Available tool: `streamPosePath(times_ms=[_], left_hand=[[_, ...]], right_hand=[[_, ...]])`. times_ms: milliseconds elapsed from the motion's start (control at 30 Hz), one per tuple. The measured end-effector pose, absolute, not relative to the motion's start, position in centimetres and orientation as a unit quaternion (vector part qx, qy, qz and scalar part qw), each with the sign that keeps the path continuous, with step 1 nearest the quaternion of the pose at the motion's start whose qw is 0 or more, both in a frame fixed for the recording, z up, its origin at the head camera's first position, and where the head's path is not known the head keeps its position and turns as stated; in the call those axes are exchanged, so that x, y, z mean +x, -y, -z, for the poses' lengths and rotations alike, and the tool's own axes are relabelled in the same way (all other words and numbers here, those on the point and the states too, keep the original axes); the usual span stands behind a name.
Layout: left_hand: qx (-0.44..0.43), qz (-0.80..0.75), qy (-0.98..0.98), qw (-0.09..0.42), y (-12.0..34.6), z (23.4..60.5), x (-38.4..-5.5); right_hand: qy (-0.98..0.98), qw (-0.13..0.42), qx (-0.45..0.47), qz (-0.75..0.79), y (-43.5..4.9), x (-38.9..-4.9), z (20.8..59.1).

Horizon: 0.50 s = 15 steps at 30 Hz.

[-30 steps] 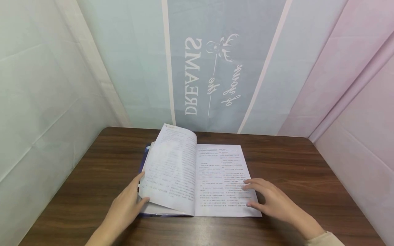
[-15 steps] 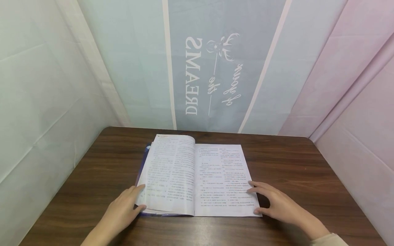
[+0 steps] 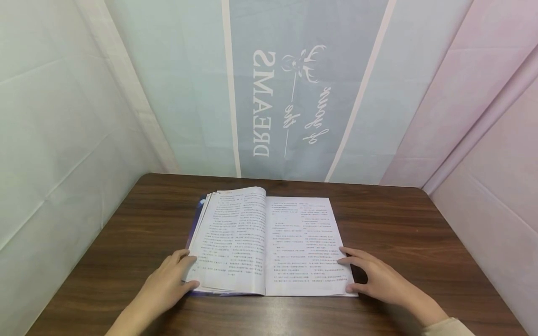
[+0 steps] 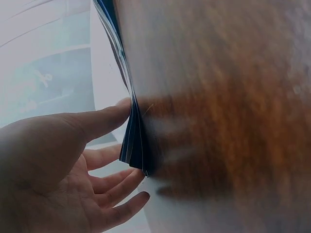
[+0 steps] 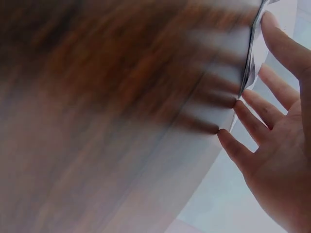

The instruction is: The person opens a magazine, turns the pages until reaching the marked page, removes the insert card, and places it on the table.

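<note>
An open magazine [image 3: 302, 247] with pages of printed text lies on the table, its blue cover [image 3: 195, 224] showing along the left side. The left-hand pages bulge up near the spine. My left hand [image 3: 161, 284] rests at the left edge, thumb on the lower left corner of the pages. In the left wrist view the thumb touches the page edges [image 4: 127, 87], with the other fingers loosely spread. On the opposite side my right hand [image 3: 380, 280] touches the right edge, thumb at the lower right corner. Its fingers reach straight to the edge and the tabletop in the right wrist view.
The dark wood-grain table [image 3: 269, 317] extends around the magazine on all sides. Behind it hangs a pale curtain [image 3: 201, 93] with mirrored lettering and a deer-head print. White fabric [image 3: 63, 140] closes the left side and pinkish fabric [image 3: 496, 163] the right.
The lifted left page has dropped flat onto the left stack. My left hand has slid slightly down and left, and my right hand has drawn back from the page to its right edge.
</note>
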<state>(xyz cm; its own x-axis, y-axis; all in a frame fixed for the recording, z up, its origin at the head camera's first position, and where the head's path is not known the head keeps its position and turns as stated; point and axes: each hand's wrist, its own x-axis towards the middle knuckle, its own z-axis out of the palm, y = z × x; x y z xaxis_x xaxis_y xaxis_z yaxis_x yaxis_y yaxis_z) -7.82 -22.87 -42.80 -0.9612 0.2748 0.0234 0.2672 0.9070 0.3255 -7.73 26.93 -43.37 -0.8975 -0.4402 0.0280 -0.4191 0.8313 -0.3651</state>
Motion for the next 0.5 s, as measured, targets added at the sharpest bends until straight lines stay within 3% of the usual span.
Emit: streamPosePath(times_ms=[233, 500], left_hand=[[0.134, -0.162, -0.977, 0.016, 22.8, 42.8, -7.9], [0.122, -0.156, -0.980, 0.015, 22.4, 42.5, -7.7]], right_hand=[[-0.959, 0.021, -0.221, 0.176, -26.6, -8.0, 43.1], [-0.959, -0.045, -0.222, 0.173, -25.8, -8.5, 42.5]])
